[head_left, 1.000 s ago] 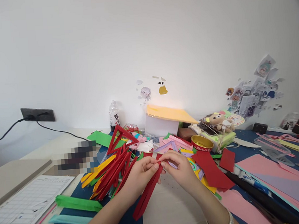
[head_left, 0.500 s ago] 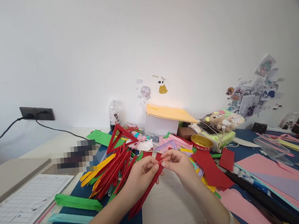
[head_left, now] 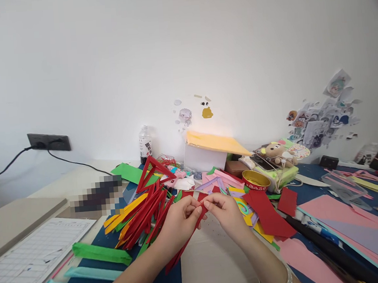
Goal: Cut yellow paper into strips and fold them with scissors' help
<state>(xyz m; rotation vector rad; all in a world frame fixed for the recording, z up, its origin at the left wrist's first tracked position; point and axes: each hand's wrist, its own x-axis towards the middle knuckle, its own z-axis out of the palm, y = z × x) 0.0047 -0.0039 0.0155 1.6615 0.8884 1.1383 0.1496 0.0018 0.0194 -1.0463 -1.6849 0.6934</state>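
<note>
Near the middle of the head view, my left hand [head_left: 181, 220] pinches a long red paper strip [head_left: 182, 252] close to its upper end. My right hand [head_left: 223, 210] grips the same end between thumb and fingers, its fingertips almost touching those of my left hand. The strip slants down to the left, partly hidden behind my left hand and forearm. Beside my left hand lies a pile of folded red strips [head_left: 149, 218], with yellow strips [head_left: 127, 211] at its left edge. Red paper pieces [head_left: 263, 212] lie to the right of my right hand.
A gold tin [head_left: 256, 180], a plush bear [head_left: 277, 150] and a white box [head_left: 203, 158] stand behind. The bottle [head_left: 145, 146] is by the wall. Green strips [head_left: 101, 254] lie left, pink sheets [head_left: 352, 220] right, near a long black object [head_left: 318, 242].
Both hands still hold the red strip, with their fingertips slightly shifted. My right hand's fingers have curled lower over the strip's end. The view has shifted slightly.
</note>
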